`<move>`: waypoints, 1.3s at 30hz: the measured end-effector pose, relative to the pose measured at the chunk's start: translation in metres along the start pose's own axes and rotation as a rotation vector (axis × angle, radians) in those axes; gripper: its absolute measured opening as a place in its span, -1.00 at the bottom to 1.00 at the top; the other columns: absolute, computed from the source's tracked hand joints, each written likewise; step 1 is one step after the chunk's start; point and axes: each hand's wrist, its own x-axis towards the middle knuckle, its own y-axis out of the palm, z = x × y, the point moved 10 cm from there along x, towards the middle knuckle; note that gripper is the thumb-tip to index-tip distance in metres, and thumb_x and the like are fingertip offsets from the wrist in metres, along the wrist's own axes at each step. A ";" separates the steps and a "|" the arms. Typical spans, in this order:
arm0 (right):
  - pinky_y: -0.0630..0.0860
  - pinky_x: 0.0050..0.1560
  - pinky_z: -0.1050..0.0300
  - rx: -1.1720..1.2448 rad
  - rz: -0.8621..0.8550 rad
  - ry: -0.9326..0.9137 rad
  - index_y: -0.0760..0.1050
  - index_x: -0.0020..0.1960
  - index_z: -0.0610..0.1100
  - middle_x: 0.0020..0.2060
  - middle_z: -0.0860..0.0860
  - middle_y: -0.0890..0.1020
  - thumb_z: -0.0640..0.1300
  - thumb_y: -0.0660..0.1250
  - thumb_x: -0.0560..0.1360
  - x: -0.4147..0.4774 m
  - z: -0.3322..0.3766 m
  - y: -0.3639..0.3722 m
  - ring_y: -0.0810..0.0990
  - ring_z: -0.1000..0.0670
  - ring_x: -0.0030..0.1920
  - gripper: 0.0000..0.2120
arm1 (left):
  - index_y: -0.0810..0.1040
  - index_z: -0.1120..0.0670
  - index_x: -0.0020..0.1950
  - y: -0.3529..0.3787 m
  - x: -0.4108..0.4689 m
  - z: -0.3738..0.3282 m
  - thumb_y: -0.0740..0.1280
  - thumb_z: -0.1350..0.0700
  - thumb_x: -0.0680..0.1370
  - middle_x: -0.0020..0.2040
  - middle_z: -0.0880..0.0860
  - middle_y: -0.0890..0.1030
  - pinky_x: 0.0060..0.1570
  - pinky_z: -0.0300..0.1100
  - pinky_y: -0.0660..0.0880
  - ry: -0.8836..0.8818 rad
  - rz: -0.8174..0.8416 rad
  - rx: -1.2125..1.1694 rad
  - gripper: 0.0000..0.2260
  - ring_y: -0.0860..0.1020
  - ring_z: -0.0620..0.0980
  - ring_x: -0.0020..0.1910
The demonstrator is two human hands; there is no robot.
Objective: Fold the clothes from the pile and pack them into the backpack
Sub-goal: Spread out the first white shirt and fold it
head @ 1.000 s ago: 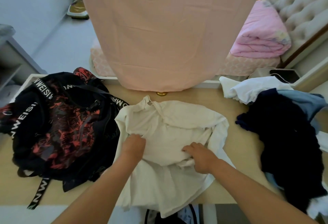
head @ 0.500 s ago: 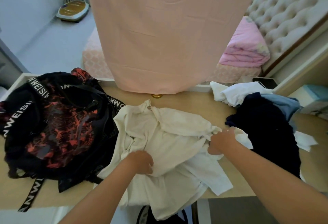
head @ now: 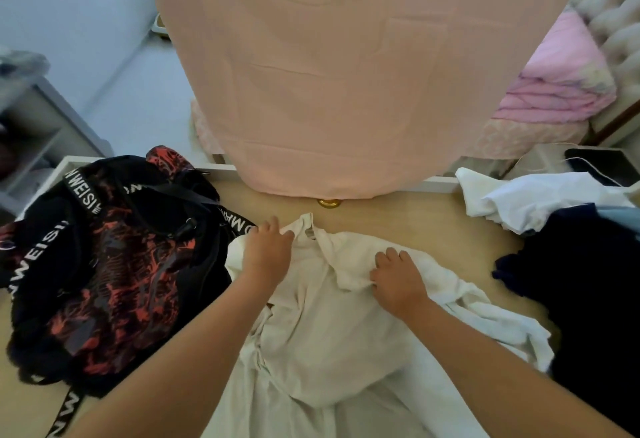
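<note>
Peach-pink fabric sheet (head: pixel 346 73) hangs across the upper middle of the view, its bottom edge at the far side of the desk. Light wooden desk (head: pixel 398 215) carries everything else.

Crumpled white cotton shirt (head: pixel 329 340) lies in the middle of the desk, collar toward the far edge, hem running off the near edge toward the person. One sleeve is bunched out to the right.

Black backpack with red print and lettered straps (head: pixel 114 264) sits on the left of the desk, touching the shirt's left side. One strap trails off the near edge.

Pile of clothes at the right of the desk: dark navy garment (head: pixel 588 299) nearest, rumpled white garment (head: pixel 536 202) behind it, and a strip of light blue fabric showing between them at the frame edge.

Folded pink quilt (head: pixel 561 84) lies on the bed at upper right, against a cream tufted headboard (head: pixel 616 21).

Left hand (head: pixel 266 254) is on the shirt's left shoulder beside the collar. Grip: fingers bent over the fabric edge, holding it. Right hand (head: pixel 398 281) is on the shirt's right shoulder area. Grip narrow, thumb tucked under a raised fold, pinching it.

Small gold knob (head: pixel 328 202) shows just below the sheet's edge, beyond the collar.
</note>
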 end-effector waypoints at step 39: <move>0.45 -0.17 0.09 0.468 0.095 0.082 0.51 0.19 0.01 0.07 0.03 0.49 0.12 0.31 0.38 -0.188 0.012 0.067 0.51 -0.05 -0.01 -0.59 | 0.41 -0.11 0.14 0.114 -0.180 -0.114 0.39 -0.39 0.11 0.08 -0.12 0.38 -0.03 -0.17 0.39 0.498 0.028 -0.455 -0.32 0.33 -0.08 -0.05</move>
